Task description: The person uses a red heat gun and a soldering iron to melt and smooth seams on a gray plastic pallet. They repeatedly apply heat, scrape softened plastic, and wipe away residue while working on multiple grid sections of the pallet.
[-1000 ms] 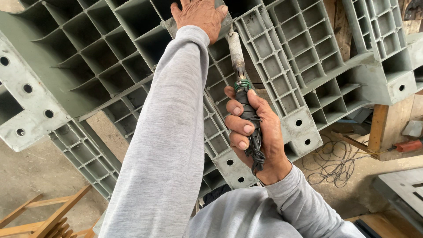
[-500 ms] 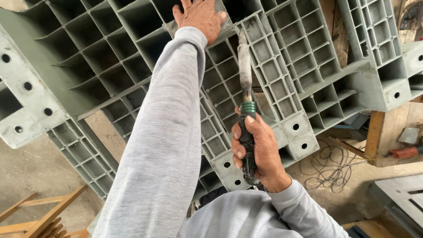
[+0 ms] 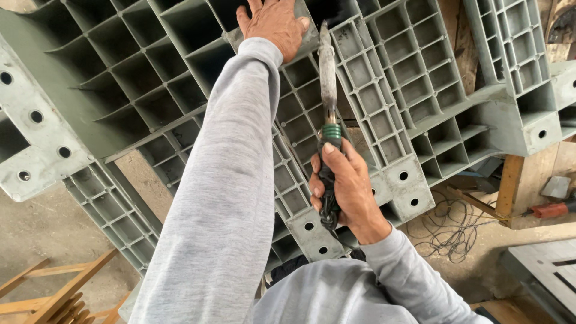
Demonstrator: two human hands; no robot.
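Fingers (image 3: 327, 180) of the right hand (image 3: 345, 189) wrapped tight around the dark grip of a hand tool (image 3: 328, 120), thumb on top near the green collar, so that hand is clamped on the tool. Tool's long axis runs nearly straight up the picture, away from the body: handle low in the fist, worn pale blade rising to a tip that reaches the upper ribs of the grey ribbed panel (image 3: 384, 114). Cannot tell if the tip touches the plastic or sits just over it. Left hand (image 3: 273, 27) is farther out, arm fully stretched in a grey sleeve (image 3: 222, 198), palm down with fingers together and bent over a rib edge of the panel, just left of the tool tip; it grips the panel edge, nothing loose in it. So left hand is nearer the working spot, right hand sits well below it along the tool shaft. Panel is a stack of grid-celled plastic pieces with bolt-hole corner plates (image 3: 36, 144), leaning across most of the view. Beyond: concrete floor (image 3: 48, 228), wooden frame pieces (image 3: 54, 294) at lower left, tangle of thin wire (image 3: 450, 228) at right, red-handled tool (image 3: 549, 210) on a wooden plank at far right, well apart from both hands.
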